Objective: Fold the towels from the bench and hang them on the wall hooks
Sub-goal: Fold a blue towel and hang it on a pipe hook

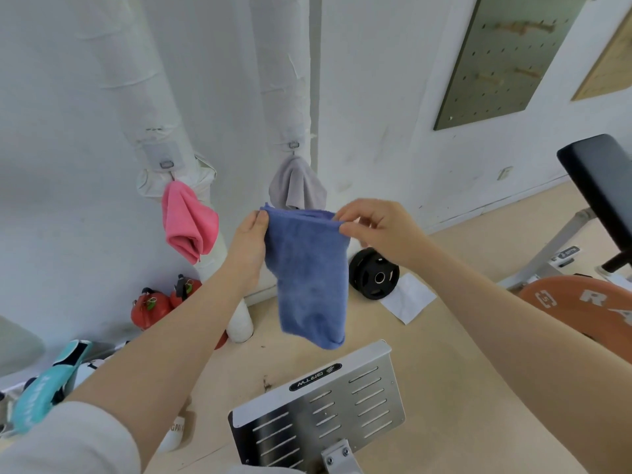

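Item: blue towel (pixel 307 271), folded, plush, held in mid-air before the white wall.

Left to right we note:
- pink towel (pixel 188 220) on its hook at 9 o'clock of the blue one;
- our left hand (pixel 248 244), pinching the top left corner;
- grey towel (pixel 297 186) hooked at 12 o'clock, just behind;
- our right hand (pixel 372 227), pinching the top right corner.

The long axis hangs toward 6 o'clock. We judge both hands about equally near the hooks.
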`<state>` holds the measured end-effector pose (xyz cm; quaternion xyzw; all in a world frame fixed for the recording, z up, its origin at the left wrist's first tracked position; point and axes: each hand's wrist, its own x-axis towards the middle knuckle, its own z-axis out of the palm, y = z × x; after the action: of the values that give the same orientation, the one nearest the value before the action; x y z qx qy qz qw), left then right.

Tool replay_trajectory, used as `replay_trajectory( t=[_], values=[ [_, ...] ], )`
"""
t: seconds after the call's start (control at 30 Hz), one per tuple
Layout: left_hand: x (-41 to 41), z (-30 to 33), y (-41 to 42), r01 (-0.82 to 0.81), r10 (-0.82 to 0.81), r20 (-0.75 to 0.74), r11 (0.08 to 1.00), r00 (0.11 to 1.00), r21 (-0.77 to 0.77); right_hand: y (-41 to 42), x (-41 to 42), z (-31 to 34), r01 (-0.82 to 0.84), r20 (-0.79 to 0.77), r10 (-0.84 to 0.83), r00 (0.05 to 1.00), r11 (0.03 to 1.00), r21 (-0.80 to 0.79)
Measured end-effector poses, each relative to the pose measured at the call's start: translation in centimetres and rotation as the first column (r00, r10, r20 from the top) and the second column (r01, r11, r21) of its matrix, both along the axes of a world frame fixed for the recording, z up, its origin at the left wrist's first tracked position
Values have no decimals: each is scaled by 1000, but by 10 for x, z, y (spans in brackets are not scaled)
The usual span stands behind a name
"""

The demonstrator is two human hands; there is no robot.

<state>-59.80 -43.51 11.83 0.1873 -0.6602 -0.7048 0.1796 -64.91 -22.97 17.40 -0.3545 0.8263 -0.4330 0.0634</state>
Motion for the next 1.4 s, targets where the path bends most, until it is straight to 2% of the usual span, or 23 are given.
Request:
replay_trajectory(
  t=[0.07,0.1,0.23,0.33,0.4,0.47,0.57,0.63,0.73,0.8,0.83,0.97,1.03,1.1,1.17,1.23,1.3,1.33,1.37,1.4],
  values=[
    [1,-2,1,21,-20,11,999,1000,-36,2,1,-3,-70,0,72,997,973,219],
    [2,-2,3,24,-24,12,998,1000,-51,4,-2,-5,-61,-35,74,997,959,278],
    [5,-1,9,88,-87,-33,996,996,7,6,-15,-5,31,-211,51,976,929,369],
    [5,1,12,162,-160,-55,986,986,36,7,-15,-15,89,-272,39,961,893,440],
    [4,3,11,201,-197,-75,978,977,49,10,-15,-19,70,-257,51,965,895,441],
    [5,4,11,233,-228,-83,971,970,51,13,-14,-20,-11,-176,99,979,897,442],
    [7,5,11,230,-225,-76,971,971,64,12,-11,-26,-135,-127,224,966,860,492],
    [8,5,11,218,-215,-58,975,975,42,8,-11,-30,-157,-119,255,960,835,527],
    [10,3,8,141,-142,-9,988,990,-69,4,-12,-29,-36,-210,184,960,827,560],
    [11,-2,2,73,-70,27,986,997,-150,4,-12,-26,79,-314,80,946,882,464],
    [11,-4,-1,62,-55,42,981,998,-182,4,-10,-25,84,-328,61,943,908,410],
    [11,-11,-2,83,-70,70,975,995,-208,0,0,-26,-108,-107,163,981,910,400],
    [11,-13,2,109,-93,80,969,992,-222,-1,0,-29,-120,-36,152,988,889,442],
    [11,-13,5,121,-103,85,963,991,-240,-3,1,-30,-78,-73,128,989,874,480],
    [10,-14,6,114,-97,79,960,992,-255,-5,1,-29,15,-218,119,969,848,529],
    [9,-15,5,104,-89,69,962,994,-254,-3,1,-28,61,-330,115,937,876,478],
    [9,-14,3,92,-83,49,971,995,-220,-1,-2,-25,79,-293,11,956,953,294],
    [10,-12,4,95,-91,31,981,995,-167,-1,-3,-23,115,-184,-84,979,980,162],
    [12,-8,7,112,-111,16,990,994,-90,0,-4,-21,167,5,-167,986,986,19],
    [12,-4,10,142,-142,11,990,990,2,0,-4,-20,212,237,-182,954,971,-107]
  ],
)
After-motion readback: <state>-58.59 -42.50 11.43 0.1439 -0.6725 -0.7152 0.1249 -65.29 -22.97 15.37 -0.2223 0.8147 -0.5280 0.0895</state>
